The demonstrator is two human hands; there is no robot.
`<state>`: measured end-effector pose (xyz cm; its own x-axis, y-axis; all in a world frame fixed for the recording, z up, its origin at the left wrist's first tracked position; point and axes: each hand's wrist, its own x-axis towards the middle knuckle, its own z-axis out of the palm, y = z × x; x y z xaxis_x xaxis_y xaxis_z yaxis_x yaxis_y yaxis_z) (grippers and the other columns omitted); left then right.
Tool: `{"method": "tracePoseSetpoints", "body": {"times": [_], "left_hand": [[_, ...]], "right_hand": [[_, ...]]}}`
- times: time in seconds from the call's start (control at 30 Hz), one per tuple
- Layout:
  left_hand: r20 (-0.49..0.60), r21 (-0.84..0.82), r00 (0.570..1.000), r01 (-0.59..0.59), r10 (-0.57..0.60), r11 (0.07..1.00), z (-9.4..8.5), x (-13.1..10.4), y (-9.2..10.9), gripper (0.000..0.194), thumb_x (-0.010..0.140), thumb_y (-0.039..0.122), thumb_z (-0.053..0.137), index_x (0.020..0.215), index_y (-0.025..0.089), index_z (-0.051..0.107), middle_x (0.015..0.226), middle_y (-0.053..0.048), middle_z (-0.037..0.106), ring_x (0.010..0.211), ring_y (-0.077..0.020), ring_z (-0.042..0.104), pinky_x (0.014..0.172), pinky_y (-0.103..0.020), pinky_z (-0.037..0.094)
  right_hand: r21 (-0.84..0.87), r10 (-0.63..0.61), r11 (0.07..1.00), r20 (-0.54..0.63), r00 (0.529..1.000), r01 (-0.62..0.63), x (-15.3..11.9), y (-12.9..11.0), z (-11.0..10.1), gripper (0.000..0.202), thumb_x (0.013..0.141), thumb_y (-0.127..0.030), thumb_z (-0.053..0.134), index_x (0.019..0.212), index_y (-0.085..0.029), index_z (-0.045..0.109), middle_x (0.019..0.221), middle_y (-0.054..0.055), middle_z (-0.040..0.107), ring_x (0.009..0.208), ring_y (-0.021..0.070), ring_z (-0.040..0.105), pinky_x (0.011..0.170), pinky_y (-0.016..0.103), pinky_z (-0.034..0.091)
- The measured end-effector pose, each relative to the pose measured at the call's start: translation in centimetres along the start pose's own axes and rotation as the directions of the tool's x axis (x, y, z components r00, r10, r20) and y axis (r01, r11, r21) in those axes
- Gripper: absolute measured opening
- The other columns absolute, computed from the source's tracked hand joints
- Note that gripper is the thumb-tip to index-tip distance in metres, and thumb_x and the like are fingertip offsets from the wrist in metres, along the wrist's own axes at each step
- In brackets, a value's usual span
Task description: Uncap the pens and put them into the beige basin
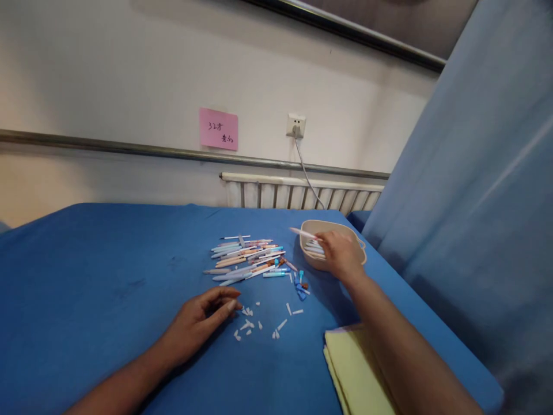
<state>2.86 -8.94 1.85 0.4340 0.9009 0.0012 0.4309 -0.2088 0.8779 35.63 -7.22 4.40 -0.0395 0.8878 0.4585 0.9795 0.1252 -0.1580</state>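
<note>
My right hand (339, 251) is closed on a slim white and pinkish pen (303, 233) and holds it over the beige basket (309, 263). Several more pale pens (314, 249) lie inside that basket. Resting on the blue cloth, my left hand (205, 314) has loosely bent fingers, with a gap between thumb and forefinger. Its fingertips are beside scattered small white cone-shaped pieces (247, 324). A loose pile of pens and pen parts (246, 259) in white, blue and orange lies beyond my left hand. Small blue and brown pieces (301, 285) sit between the pile and the basket.
A folded yellow cloth (356, 369) lies under my right forearm. The blue-covered surface (108, 276) reaches back to a white radiator (280, 193). A cord (306, 171) hangs from a wall socket (296, 125). At the right hangs a blue curtain (475, 173).
</note>
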Motion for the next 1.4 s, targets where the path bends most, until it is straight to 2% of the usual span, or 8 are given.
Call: {"method": "tracePoseSetpoints", "body": {"times": [0.07,0.13,0.5,0.87,1.07,1.2,1.3,1.4], "left_hand": [[0.026,-0.014,1.000,-0.007,0.007,1.000,0.2,0.1,-0.3,0.038,0.082,0.049,0.054,0.105,0.019,0.059,0.090,-0.005,0.071,0.085,-0.0222,0.065,0.077,-0.031,0.050],[0.051,-0.016,0.999,-0.017,0.018,1.000,0.4,0.2,-0.5,0.036,0.083,0.048,0.053,0.103,0.019,0.059,0.087,-0.004,0.070,0.082,-0.0213,0.064,0.075,-0.030,0.050],[0.061,-0.024,0.998,-0.002,0.004,1.000,0.3,0.7,-0.9,0.033,0.083,0.046,0.052,0.098,0.017,0.059,0.082,-0.004,0.069,0.075,-0.0192,0.062,0.072,-0.030,0.049],[0.065,-0.049,0.998,0.013,-0.010,0.999,0.4,0.7,-1.1,0.031,0.082,0.044,0.052,0.095,0.017,0.060,0.080,-0.003,0.068,0.070,-0.0169,0.059,0.069,-0.029,0.048],[0.066,-0.066,0.998,0.020,-0.016,0.998,0.4,0.5,-0.6,0.029,0.080,0.041,0.053,0.092,0.016,0.061,0.078,-0.003,0.068,0.069,-0.0159,0.059,0.068,-0.027,0.048],[0.048,-0.075,0.999,-0.001,0.004,0.997,0.6,0.5,-0.7,0.027,0.080,0.040,0.053,0.089,0.016,0.061,0.077,-0.003,0.068,0.067,-0.0155,0.059,0.067,-0.027,0.048],[-0.019,-0.052,1.000,-0.012,0.011,0.999,0.4,0.8,-1.2,0.027,0.080,0.039,0.052,0.092,0.016,0.060,0.078,-0.003,0.068,0.064,-0.0153,0.059,0.064,-0.027,0.049],[-0.134,0.057,0.990,-0.032,0.040,0.998,-0.3,1.4,-1.9,0.030,0.082,0.039,0.048,0.097,0.016,0.060,0.081,-0.004,0.069,0.066,-0.0168,0.060,0.067,-0.030,0.050]], "right_hand": [[-0.135,0.175,0.978,0.099,0.980,-0.161,0.5,2.4,-0.4,0.028,0.095,-0.027,0.039,0.112,-0.023,0.061,0.109,0.008,0.064,0.106,0.0212,0.053,0.088,0.033,0.034],[-0.172,0.214,0.967,0.139,0.967,-0.189,0.6,3.8,-0.5,0.028,0.093,-0.026,0.041,0.110,-0.024,0.063,0.108,0.008,0.065,0.107,0.0223,0.053,0.088,0.033,0.033],[-0.216,0.305,0.944,0.281,0.910,-0.249,1.5,5.6,0.6,0.031,0.085,-0.019,0.046,0.105,-0.027,0.068,0.104,0.007,0.070,0.103,0.0246,0.058,0.085,0.034,0.036],[-0.220,0.329,0.938,0.326,0.886,-0.268,1.8,7.3,2.6,0.029,0.080,-0.018,0.053,0.102,-0.025,0.070,0.097,0.009,0.071,0.096,0.0261,0.062,0.082,0.033,0.039],[-0.181,0.293,0.951,0.257,0.921,-0.252,1.7,7.0,2.4,0.036,0.079,-0.013,0.049,0.108,-0.025,0.067,0.104,0.006,0.070,0.099,0.0236,0.061,0.081,0.030,0.042],[-0.156,0.284,0.953,0.148,0.947,-0.261,1.8,5.9,1.1,0.035,0.086,-0.015,0.040,0.112,-0.020,0.064,0.111,0.009,0.067,0.102,0.0242,0.060,0.084,0.033,0.042],[-0.068,0.214,0.974,-0.061,0.975,-0.218,1.8,4.2,-0.5,0.033,0.090,-0.020,0.036,0.110,-0.017,0.063,0.112,0.010,0.065,0.100,0.0241,0.060,0.085,0.035,0.043],[0.125,0.089,0.991,-0.260,0.962,-0.058,1.2,1.6,-1.6,0.027,0.087,-0.021,0.042,0.102,-0.019,0.064,0.102,0.007,0.068,0.093,0.0215,0.062,0.083,0.033,0.044]]}}
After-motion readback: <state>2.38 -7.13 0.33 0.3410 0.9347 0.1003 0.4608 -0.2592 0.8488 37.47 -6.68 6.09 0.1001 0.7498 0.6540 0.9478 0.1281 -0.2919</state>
